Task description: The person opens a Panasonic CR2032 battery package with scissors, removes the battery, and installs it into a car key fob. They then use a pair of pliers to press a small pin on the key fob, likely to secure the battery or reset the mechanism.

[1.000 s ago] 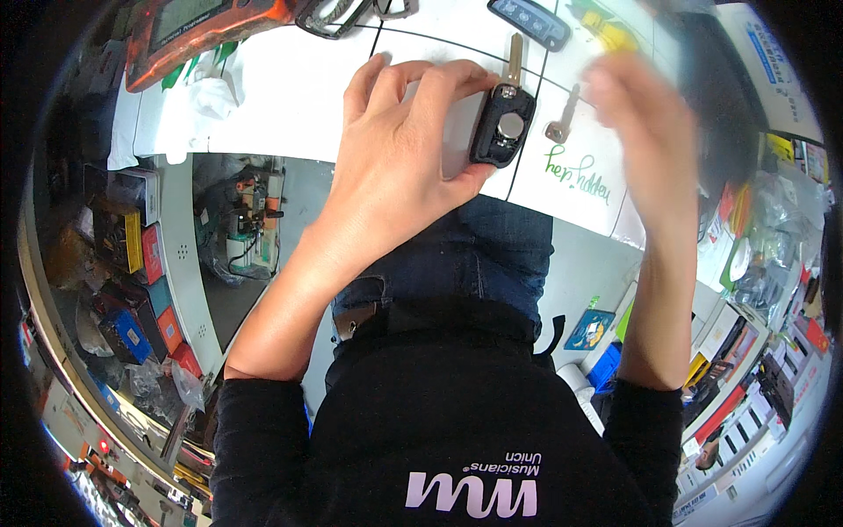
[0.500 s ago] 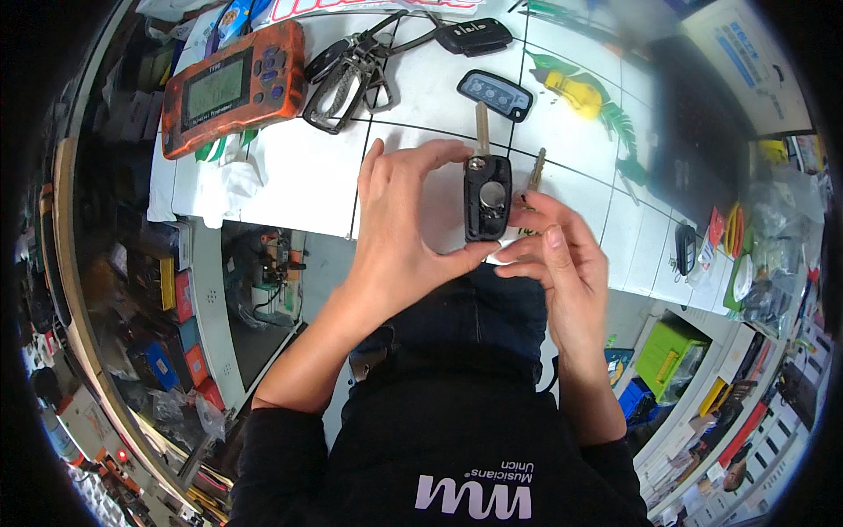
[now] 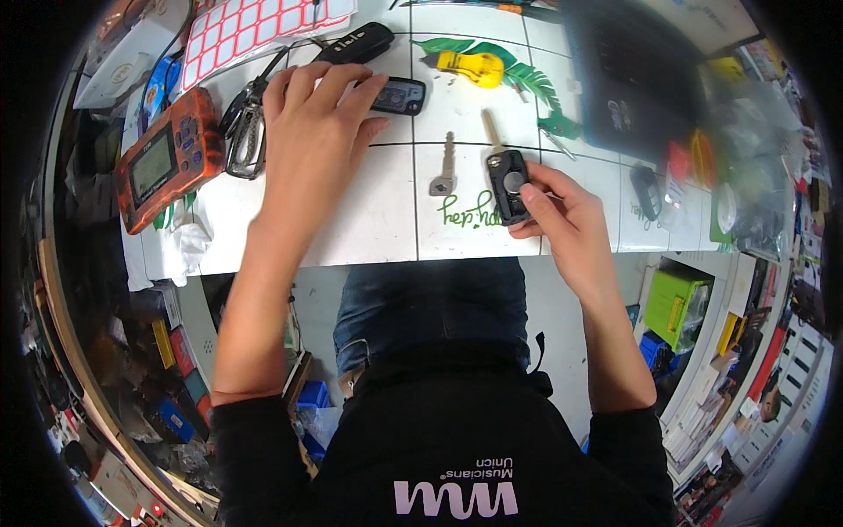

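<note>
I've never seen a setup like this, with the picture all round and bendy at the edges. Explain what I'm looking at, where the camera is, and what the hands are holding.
There's no machine here, just a person's bare hands. A wide camera worn on the head looks down; its lens bends straight edges near the rim.

The right hand holds an opened car key, with its metal blade out and a round battery showing. The left hand is spread by a button cover; whether it touches that is unclear.

On the white table also lie a loose metal key, a yellow tool and an orange handheld device with a screen.
</note>
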Available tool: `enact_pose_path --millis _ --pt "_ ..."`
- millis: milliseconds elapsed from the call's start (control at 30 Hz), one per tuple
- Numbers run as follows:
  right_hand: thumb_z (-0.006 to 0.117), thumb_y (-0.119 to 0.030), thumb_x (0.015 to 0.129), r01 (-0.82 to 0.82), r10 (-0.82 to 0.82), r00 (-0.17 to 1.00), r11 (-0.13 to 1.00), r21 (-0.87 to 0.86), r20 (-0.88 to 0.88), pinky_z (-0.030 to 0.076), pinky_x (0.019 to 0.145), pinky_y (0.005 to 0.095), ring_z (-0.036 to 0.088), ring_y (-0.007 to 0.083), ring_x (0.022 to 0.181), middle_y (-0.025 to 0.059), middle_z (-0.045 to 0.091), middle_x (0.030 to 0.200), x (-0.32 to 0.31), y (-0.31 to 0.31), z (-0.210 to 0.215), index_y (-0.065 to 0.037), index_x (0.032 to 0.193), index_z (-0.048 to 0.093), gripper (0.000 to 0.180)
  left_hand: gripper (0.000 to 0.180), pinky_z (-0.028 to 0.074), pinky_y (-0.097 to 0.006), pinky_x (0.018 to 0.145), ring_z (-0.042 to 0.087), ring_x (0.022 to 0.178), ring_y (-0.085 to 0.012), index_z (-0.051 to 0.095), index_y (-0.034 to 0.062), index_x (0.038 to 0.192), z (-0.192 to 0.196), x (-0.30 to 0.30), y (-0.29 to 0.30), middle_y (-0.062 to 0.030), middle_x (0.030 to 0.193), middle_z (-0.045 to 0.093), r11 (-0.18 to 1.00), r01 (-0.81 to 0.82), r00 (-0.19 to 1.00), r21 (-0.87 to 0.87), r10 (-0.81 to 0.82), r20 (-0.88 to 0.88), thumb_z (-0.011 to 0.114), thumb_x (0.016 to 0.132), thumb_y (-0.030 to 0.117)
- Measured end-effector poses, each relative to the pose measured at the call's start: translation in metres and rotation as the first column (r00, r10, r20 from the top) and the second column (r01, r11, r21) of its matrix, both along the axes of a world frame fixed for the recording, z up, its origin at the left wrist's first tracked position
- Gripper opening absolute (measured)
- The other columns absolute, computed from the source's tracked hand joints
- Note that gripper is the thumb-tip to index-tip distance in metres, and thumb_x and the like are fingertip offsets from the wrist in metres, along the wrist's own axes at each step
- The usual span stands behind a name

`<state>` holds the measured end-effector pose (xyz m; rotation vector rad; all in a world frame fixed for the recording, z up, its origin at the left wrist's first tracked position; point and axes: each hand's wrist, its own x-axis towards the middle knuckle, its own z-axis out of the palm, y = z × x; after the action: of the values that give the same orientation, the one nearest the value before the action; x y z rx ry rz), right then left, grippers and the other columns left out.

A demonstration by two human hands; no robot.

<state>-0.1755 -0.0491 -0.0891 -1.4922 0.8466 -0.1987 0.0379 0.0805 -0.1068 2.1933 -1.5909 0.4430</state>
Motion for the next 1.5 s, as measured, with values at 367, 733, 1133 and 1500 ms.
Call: enact_pose_path --millis 367,733,1133,1500 --pt "0.066 -0.009 0.075 -0.260 0.075 0.965 0.429 -0.865 -0.253 0.047 0.069 0.0334 0.059 0.0248 0.080 0.0097 0.059 0.089 0.002 -0.056 0.015 -0.005 0.096 0.064 0.021 0.037 0.035 -0.036 0.087 0.047 0.098 -0.0224 0.064 0.0095 0.100 0.016 0.018 0.026 -0.0031 0.101 0.053 0.955 0.213 0.935 0.209 -0.136 -0.328 0.072 0.064 0.008" --pt "0.065 -0.003 0.075 -0.350 0.079 0.927 0.534 -0.770 -0.367 0.040 0.063 0.0248 0.055 0.0134 0.072 0.0045 0.058 0.082 0.026 -0.084 0.022 -0.002 0.086 0.056 0.014 0.069 0.038 -0.035 0.091 0.049 0.103 -0.0248 0.051 0.0122 0.125 0.003 -0.008 0.083 -0.0069 0.116 0.052 0.997 -0.079 0.855 0.024 0.080 -0.512 0.074 0.061 0.007" --pt "0.065 -0.002 0.079 -0.166 0.169 0.979 0.985 -0.040 0.116 0.042 0.047 0.0160 0.053 0.0049 0.065 0.0061 0.063 0.084 0.042 0.049 0.009 -0.001 0.102 0.056 0.024 0.063 0.034 -0.037 0.087 0.050 0.091 -0.0228 0.053 0.0106 0.119 -0.005 -0.028 0.073 -0.0035 0.094 0.056 0.997 -0.036 0.943 0.067 0.056 -0.329 0.075 0.061 0.021" --pt "0.061 -0.001 0.082 -0.075 0.067 0.981 0.996 0.041 0.183 0.044 0.050 0.0182 0.053 0.0055 0.063 0.0076 0.062 0.084 0.054 0.059 -0.006 0.001 0.102 0.056 0.021 0.087 0.032 -0.035 0.092 0.048 0.099 -0.0225 0.047 0.0094 0.129 -0.015 -0.043 0.078 -0.0033 0.109 0.059 0.990 -0.138 0.861 -0.015 0.113 -0.496 0.079 0.050 0.026"
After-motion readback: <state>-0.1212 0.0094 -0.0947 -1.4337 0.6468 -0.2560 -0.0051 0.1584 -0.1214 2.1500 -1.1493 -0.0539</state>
